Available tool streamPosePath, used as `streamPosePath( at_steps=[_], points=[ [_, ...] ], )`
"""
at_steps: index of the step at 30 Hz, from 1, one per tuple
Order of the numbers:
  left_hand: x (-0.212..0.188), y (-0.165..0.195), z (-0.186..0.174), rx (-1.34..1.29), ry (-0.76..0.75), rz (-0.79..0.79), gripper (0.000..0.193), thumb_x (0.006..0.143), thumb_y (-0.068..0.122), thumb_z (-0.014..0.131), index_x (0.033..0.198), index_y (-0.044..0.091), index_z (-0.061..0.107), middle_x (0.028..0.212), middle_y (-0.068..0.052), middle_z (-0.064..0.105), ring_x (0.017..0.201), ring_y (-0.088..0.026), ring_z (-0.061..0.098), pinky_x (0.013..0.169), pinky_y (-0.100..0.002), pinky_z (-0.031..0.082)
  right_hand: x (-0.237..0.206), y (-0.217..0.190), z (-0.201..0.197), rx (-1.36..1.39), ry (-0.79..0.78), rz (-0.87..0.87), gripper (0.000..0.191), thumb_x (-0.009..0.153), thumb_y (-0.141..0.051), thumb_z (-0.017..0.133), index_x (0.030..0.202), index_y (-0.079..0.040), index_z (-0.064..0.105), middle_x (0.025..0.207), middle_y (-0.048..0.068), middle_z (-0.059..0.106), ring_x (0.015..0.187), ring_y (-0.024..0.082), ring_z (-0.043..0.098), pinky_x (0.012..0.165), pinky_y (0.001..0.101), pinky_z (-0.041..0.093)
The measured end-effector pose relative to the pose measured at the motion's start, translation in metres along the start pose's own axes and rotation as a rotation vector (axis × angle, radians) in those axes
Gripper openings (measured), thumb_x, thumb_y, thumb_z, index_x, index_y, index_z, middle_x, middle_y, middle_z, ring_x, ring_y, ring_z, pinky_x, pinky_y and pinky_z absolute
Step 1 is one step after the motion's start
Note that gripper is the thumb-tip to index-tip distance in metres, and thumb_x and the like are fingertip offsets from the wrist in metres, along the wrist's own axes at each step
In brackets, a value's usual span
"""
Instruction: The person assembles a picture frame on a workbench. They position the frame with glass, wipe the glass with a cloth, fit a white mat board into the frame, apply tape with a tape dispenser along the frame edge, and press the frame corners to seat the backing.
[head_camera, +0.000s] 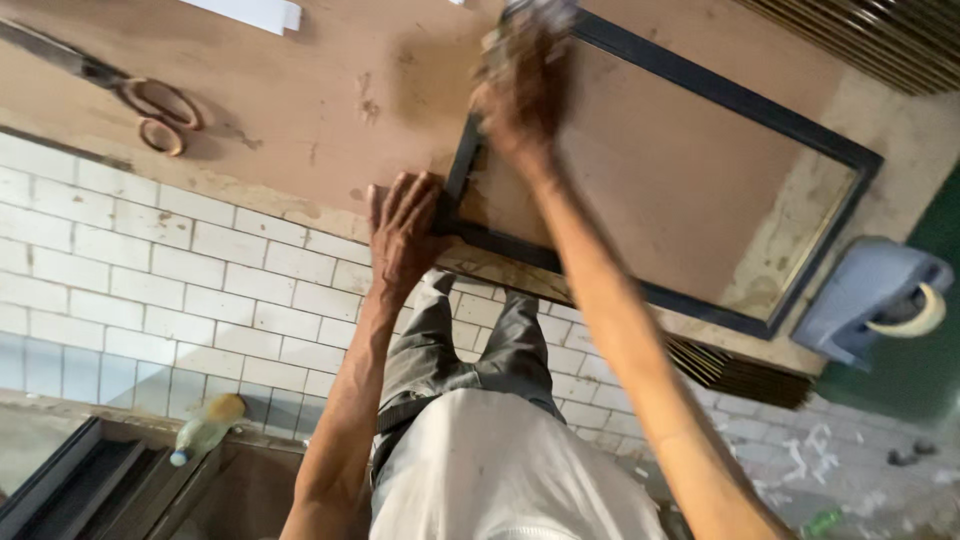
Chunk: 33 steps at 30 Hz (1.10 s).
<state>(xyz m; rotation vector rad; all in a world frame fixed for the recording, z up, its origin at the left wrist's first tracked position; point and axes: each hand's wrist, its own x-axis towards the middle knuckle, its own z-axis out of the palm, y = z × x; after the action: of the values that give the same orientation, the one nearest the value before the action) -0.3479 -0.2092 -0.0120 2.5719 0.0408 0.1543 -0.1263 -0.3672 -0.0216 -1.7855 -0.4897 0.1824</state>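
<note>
The left hand (402, 232) lies flat on the dark frame (700, 90)'s corner, the blurry right hand (522, 85) grips something on its brown back board (660, 190), work unfinished.

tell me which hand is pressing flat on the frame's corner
The left hand: it lies flat, fingers spread, on the near corner of the dark frame. The right hand is blurred, farther up the frame's side.

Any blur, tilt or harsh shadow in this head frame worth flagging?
Head view: the right hand is motion-smeared over the dark rectangular picture frame; the left hand at its corner is sharper. The orange-handled scissors cast a soft shadow. The scene sits tilted, the white tiled wall slanting.
</note>
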Motion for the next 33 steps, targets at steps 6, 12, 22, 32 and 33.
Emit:
streamPosePath(
  at_steps=[6,12,22,32,33],
  points=[
    [0.004,0.003,0.005,0.058,0.074,0.039,0.069,0.088,0.021,0.084,0.15,0.014,0.055,0.155,-0.002,0.059,0.152,-0.023,0.047,0.134,-0.05,0.023,-0.119,-0.097,0.028,-0.626,-0.043,-0.015,0.059,0.101,-0.028,0.056,0.153,-0.006,0.038,0.154,0.02,0.04,0.131,0.039,0.052,0.098,0.052,0.048],
    [0.006,0.03,-0.021,0.078,-0.06,0.108,0.064,0.082,0.052,0.084,0.14,0.03,0.07,0.156,-0.01,0.058,0.149,-0.037,0.046,0.126,-0.061,0.026,-0.205,-0.126,-0.083,0.138,0.121,0.656,0.062,0.094,-0.029,0.058,0.15,-0.014,0.035,0.157,0.015,0.034,0.126,0.04,0.06,0.081,0.049,0.059],
    [0.015,0.047,-0.037,0.124,-0.146,0.118,0.058,0.085,0.049,0.082,0.136,0.025,0.07,0.154,-0.013,0.057,0.147,-0.037,0.047,0.123,-0.063,0.03,-0.381,0.024,-0.307,-0.971,0.431,0.569,0.07,0.103,-0.032,0.056,0.159,0.006,0.037,0.165,0.032,0.027,0.154,0.048,0.023,0.126,0.0624,0.02],
    [0.011,0.027,-0.024,0.098,-0.054,0.129,0.064,0.085,0.047,0.082,0.144,0.027,0.065,0.16,-0.012,0.049,0.149,-0.039,0.041,0.121,-0.067,0.024,-0.254,-0.006,-0.044,-0.674,0.246,0.235,0.077,0.101,-0.04,0.055,0.162,-0.001,0.029,0.161,0.029,0.031,0.147,0.043,0.029,0.117,0.0568,0.02],
    [0.011,0.031,-0.026,0.119,-0.06,0.135,0.067,0.083,0.047,0.082,0.144,0.027,0.064,0.159,-0.013,0.049,0.148,-0.04,0.04,0.121,-0.068,0.023,-0.236,-0.017,-0.029,-0.547,0.18,0.2,0.075,0.101,-0.037,0.055,0.162,-0.002,0.029,0.16,0.028,0.033,0.147,0.041,0.031,0.117,0.0548,0.023]
  ],
)
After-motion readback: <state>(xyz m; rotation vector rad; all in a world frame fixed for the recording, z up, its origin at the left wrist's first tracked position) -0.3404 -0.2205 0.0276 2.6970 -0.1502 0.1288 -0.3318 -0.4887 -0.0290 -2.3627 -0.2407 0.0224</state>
